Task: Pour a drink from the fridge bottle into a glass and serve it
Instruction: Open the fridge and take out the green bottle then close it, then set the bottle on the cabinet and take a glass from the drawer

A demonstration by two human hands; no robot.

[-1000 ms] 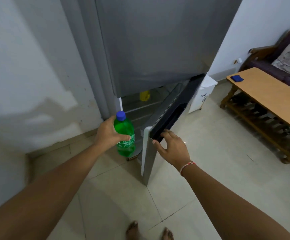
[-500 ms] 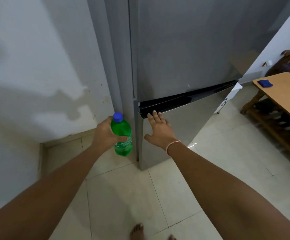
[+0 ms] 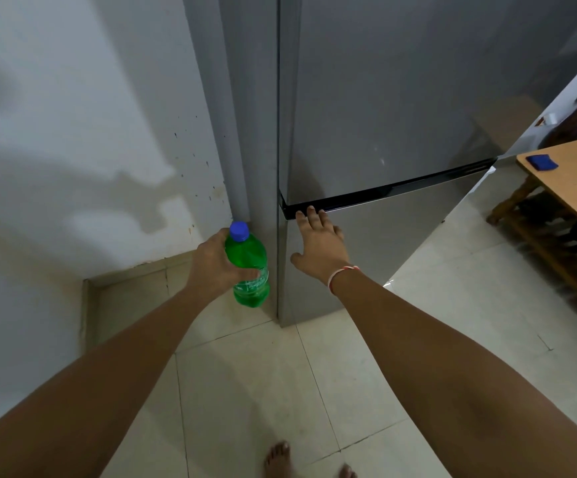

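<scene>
Bottle (image 3: 247, 267) in your left hand (image 3: 215, 267), fridge door (image 3: 376, 257) shut.
Your left hand grips the green bottle upright; your right hand (image 3: 319, 246) lies flat, fingers straight, against the lower door.

Pretty tight spot on the left: the white wall (image 3: 55, 132) and the grey fridge (image 3: 383, 98) side form a narrow corner, and the left hand (image 3: 214, 267) with the green bottle (image 3: 247, 267) sits right in that gap, bottle just beside the fridge edge. The right hand (image 3: 319, 243) lies flat on the closed lower door (image 3: 401, 243), blocking nothing. Open tiled floor (image 3: 245, 391) runs behind and to the right, until the wooden table (image 3: 570, 174) near the right edge.
</scene>
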